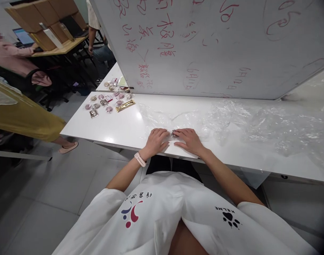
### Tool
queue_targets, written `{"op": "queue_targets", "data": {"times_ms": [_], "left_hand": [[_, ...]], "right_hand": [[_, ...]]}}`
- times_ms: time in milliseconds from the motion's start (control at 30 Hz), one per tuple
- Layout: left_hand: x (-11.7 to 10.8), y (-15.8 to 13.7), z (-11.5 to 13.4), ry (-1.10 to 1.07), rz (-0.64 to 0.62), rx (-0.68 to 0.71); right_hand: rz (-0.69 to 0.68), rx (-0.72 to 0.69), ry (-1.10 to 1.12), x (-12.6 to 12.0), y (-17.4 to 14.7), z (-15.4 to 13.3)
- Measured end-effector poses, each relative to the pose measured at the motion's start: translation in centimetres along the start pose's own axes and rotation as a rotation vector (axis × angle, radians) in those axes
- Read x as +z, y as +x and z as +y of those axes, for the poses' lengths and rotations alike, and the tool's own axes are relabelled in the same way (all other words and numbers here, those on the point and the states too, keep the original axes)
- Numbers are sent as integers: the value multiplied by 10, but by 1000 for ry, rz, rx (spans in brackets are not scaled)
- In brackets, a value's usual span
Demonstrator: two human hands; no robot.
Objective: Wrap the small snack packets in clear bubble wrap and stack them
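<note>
My left hand (157,140) lies on a sheet of clear plastic film (187,118) near the front edge of the white table, its fingers stretched forward and thumb apart. Opposite it, my right hand (188,140) rests with its fingertips on a small dark item (174,133) at the film's near side. The item sits between both hands, partly covered by the right fingers, and I cannot make out its kind. Neither thumb closes against the fingers. A pink watch band (140,159) circles my left wrist.
Small wrapped packets (109,109) and a gold stick sachet (125,106) lie on the table's left part. Crumpled clear plastic (273,124) spreads to the right. A whiteboard (217,67) stands along the back. A person in a yellow skirt (26,113) is at the left; others are behind.
</note>
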State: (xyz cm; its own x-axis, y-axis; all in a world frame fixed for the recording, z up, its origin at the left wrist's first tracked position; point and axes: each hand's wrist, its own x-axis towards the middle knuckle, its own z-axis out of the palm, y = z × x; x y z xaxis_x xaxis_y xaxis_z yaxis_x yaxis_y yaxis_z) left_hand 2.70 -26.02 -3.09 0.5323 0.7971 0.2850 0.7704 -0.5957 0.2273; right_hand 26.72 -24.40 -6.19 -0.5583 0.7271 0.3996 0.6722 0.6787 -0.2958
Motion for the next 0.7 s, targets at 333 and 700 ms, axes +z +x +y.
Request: {"op": "queue_targets", "data": {"times_ms": [333, 700], "left_hand": [[5, 29, -32, -120, -136, -462], [-12, -6, -5, -425, 619, -776]], "right_hand": [[-222, 433, 73, -6, 40, 20], [-208, 77, -34, 15, 25, -13]]}}
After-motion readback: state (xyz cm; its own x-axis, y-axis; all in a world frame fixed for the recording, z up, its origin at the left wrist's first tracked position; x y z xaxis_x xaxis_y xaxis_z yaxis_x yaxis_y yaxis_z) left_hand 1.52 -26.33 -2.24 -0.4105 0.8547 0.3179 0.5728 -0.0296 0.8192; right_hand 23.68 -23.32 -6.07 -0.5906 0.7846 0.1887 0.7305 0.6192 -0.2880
